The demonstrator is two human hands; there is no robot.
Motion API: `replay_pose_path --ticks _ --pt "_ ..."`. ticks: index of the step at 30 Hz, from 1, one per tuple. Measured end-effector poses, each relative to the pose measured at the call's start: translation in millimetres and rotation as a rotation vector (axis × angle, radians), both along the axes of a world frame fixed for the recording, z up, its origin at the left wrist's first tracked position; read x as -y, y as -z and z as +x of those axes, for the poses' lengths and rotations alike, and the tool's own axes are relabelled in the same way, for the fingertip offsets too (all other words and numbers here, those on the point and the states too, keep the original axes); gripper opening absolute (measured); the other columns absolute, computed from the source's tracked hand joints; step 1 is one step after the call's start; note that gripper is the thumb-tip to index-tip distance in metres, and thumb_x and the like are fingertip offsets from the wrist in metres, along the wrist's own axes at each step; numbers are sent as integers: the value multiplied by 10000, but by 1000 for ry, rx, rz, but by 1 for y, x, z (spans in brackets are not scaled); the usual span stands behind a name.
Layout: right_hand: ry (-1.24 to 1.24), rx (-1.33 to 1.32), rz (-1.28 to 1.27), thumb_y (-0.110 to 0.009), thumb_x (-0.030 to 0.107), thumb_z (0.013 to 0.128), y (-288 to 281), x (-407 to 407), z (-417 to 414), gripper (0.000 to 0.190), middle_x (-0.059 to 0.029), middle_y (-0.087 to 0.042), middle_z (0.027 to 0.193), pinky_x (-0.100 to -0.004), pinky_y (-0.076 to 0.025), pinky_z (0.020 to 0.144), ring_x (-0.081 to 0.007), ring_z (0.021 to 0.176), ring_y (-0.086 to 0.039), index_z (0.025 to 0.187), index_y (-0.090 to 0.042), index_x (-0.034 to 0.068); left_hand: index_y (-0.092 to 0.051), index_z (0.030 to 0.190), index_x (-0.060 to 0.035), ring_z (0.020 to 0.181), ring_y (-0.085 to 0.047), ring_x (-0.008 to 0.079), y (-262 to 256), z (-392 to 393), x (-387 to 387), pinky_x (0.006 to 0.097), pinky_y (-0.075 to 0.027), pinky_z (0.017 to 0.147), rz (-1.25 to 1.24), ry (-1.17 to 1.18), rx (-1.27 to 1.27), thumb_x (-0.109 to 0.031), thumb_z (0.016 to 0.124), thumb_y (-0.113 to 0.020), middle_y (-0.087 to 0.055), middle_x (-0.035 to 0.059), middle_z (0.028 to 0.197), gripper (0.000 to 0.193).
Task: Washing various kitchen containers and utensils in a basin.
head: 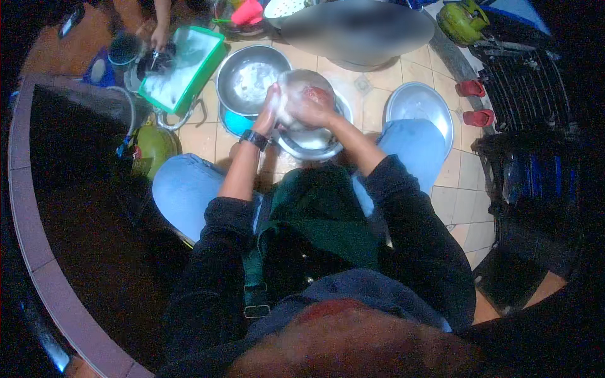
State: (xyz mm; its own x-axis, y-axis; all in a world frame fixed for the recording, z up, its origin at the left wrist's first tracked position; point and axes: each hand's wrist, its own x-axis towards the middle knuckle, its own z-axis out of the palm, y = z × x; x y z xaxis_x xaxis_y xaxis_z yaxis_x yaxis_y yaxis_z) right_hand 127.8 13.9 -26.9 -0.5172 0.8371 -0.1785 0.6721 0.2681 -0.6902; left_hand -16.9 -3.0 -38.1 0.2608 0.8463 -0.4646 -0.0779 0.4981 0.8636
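Both my hands are at a round, shiny piece of kitchenware (302, 80), seemingly a metal bowl or lid, held over a metal basin (312, 149) on the tiled floor. My left hand (270, 108), with a dark watch at the wrist, grips its left rim and has whitish foam on it. My right hand (314, 107) is inside or against its face, with something reddish at the fingers, perhaps a scrubber; blur hides the detail. A large metal bowl (253, 78) stands just left, over a turquoise container (237, 124).
A green-rimmed tray with foamy water (215, 49) stands upper left, near a co-worker's hand (159, 38). An oval metal tray (416, 101) lies by my right knee. Green gas cylinders (156, 144) and red sandals (478, 118) stand around. Black racks line the right side.
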Motion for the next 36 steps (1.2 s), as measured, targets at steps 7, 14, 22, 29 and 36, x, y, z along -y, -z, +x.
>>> replay_pose_path --ticks 7,14,22,29,36 --pt "161 226 517 -522 427 713 21 -2 3 504 -175 -569 931 -394 -394 803 -300 937 -520 1015 -526 23 -164 1306 -84 1118 -352 241 -17 -3 1 351 -359 849 -82 6 55 -619 793 -265 -295 122 1280 747" --pt "-88 17 -38 -594 512 605 -3 7 -6 824 -208 -501 1062 -375 -406 806 -337 883 -529 1190 -345 -12 -296 1256 -90 1064 -445 221 -17 -1 0 344 -395 871 18 -107 256 -588 816 -248 -400 116 1211 667" --pt "362 -1286 -585 -603 104 712 -38 -20 29 312 -58 -571 914 -278 -430 752 -142 841 -536 998 -524 9 -332 1233 -75 1067 -448 224 -1 -1 -7 364 -383 900 -24 -236 559 -477 865 -264 -441 87 1182 550" --pt "425 -217 424 -476 338 808 -24 -47 40 306 -117 -577 775 -363 -417 631 -266 682 -554 776 -559 45 -422 1161 -49 1008 -481 200 -2 10 -3 333 -395 850 77 -550 593 -404 849 -403 -497 104 1101 472" --pt "188 36 815 -502 304 763 -32 5 -15 252 -135 -580 789 -376 -441 646 -291 726 -565 835 -584 77 -558 874 31 753 -573 229 2 17 -1 329 -426 658 741 -426 -458 -197 821 -451 -601 168 804 257"
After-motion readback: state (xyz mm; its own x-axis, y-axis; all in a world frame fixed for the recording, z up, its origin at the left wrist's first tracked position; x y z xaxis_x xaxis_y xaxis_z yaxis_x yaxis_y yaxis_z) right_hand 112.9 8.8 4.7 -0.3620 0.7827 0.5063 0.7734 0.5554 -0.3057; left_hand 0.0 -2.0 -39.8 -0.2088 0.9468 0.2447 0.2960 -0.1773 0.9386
